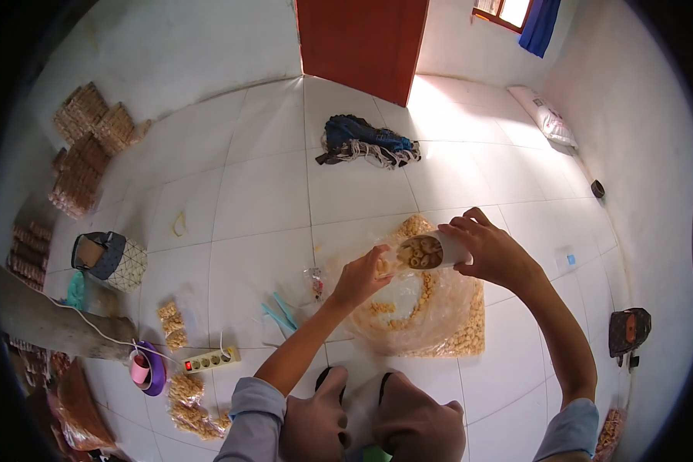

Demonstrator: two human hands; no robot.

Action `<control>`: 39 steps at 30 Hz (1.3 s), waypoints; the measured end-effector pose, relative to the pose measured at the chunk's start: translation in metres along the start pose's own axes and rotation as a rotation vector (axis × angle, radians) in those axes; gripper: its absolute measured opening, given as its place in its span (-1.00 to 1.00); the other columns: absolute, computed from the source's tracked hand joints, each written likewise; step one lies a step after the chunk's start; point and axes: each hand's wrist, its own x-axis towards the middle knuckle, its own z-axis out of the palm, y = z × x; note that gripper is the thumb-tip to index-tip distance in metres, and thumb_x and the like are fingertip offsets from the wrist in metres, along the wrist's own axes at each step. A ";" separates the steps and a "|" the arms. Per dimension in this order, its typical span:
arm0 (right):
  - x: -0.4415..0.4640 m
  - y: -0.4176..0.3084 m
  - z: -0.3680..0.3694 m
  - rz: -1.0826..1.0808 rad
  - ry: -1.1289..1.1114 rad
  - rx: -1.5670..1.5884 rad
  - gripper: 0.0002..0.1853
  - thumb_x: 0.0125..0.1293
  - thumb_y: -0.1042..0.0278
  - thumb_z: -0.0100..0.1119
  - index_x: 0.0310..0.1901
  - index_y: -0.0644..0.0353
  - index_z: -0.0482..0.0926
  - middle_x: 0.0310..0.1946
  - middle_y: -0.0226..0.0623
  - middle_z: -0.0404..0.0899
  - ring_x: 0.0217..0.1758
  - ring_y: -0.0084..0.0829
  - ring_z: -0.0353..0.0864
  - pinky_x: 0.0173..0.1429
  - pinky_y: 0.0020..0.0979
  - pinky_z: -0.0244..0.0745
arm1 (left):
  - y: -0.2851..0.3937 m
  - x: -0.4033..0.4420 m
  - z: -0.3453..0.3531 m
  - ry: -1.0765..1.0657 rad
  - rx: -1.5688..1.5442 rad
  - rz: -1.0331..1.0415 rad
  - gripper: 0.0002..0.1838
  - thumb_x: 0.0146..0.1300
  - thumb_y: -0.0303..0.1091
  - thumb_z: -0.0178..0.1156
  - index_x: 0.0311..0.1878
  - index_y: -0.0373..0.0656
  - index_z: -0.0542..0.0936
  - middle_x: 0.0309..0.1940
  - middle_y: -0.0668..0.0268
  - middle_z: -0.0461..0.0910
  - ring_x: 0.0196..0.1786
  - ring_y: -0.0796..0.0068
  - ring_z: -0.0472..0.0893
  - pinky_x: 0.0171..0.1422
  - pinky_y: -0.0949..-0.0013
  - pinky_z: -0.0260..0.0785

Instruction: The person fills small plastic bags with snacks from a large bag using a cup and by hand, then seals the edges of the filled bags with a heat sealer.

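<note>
My right hand (pixel 481 246) is wrapped around a white cylindrical container (pixel 456 248), tilted on its side, with ring-shaped snacks (pixel 421 252) showing at its opening. My left hand (pixel 362 275) pinches the edge of a clear plastic bag (pixel 393 262) held against that opening; the bag's outline is hard to make out. Below both hands lies a large clear plastic bag (pixel 354 319), spread wide, with some loose snacks (pixel 423 296) inside. Under it, a full bag of snacks (pixel 466 331) rests on the floor.
Left of me are a power strip (pixel 210 359), filled snack packets (pixel 186 389), turquoise scissors-like handles (pixel 281 312), a purple bowl (pixel 154 373) and a handbag (pixel 112 258). Stacked packets (pixel 81 173) line the left wall. Ahead lies a dark blue bundle (pixel 368 141) before a red door (pixel 362 46).
</note>
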 end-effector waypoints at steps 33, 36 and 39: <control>-0.024 -0.038 0.209 0.511 0.478 1.555 -0.56 0.23 0.22 0.17 0.08 0.27 0.39 -0.06 -0.31 0.48 0.04 -0.51 0.43 0.02 -0.47 0.37 | 0.013 -0.015 0.056 0.044 -0.422 -0.097 -0.30 -0.07 -0.16 0.42 0.05 -0.15 0.22 -0.43 0.23 0.57 -0.48 0.54 0.54 -0.39 0.47 0.37; -0.032 -0.048 0.200 0.650 0.489 1.645 -0.74 0.29 0.18 0.08 -0.12 0.18 0.49 -0.37 -0.45 0.52 -0.33 -0.61 0.47 -0.19 -0.54 0.38 | 0.022 -0.024 0.060 -0.084 -0.386 -0.188 -0.27 -0.07 -0.09 0.41 0.06 -0.16 0.21 -0.43 0.19 0.59 -0.46 0.46 0.60 -0.37 0.43 0.42; -0.037 -0.053 0.206 0.879 0.480 1.730 -0.74 0.26 0.11 0.10 -0.24 0.15 0.52 -0.44 -0.47 0.51 -0.40 -0.64 0.45 -0.29 -0.56 0.37 | 0.024 -0.032 0.063 -0.179 -0.325 -0.279 -0.26 -0.07 -0.06 0.41 0.06 -0.16 0.21 -0.47 0.21 0.59 -0.46 0.44 0.63 -0.35 0.43 0.46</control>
